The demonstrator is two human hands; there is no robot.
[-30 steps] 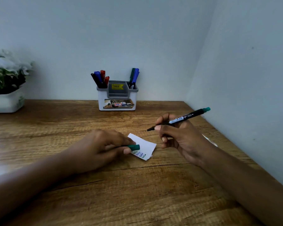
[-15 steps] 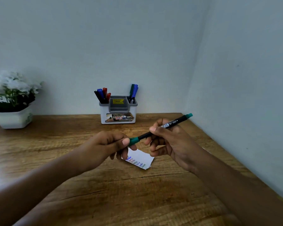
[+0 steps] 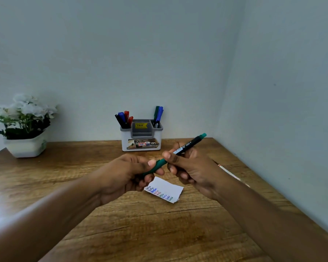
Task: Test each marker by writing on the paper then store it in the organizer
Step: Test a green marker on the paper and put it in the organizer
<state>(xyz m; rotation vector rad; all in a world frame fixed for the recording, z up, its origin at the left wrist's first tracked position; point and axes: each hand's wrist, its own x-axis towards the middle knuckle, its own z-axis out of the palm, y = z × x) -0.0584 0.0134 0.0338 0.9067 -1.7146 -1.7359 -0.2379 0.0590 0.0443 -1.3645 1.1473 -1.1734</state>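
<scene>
Just above the middle of the frame, the right hand pinches the black-barrelled marker with a green end plug between thumb and fingertips, its tail tilted up toward the right wall. The left hand is curled around the green plastic cap, thumb on top, and the cap looks seated on or very nearly on the tip. To finish well, I'd push cap and barrel straight along one line until they seat; a skewed push could leave it loose.

Below the hands, the small white paper slip with coloured scribbles lies flat on the brown wooden table, apart from both hands. The white and grey plastic organizer stands at the back against the wall, upper centre, with markers in its left and right compartments. The path to it looks clear; the right wall is close. A white pot of white flowers sits well away at the left.
</scene>
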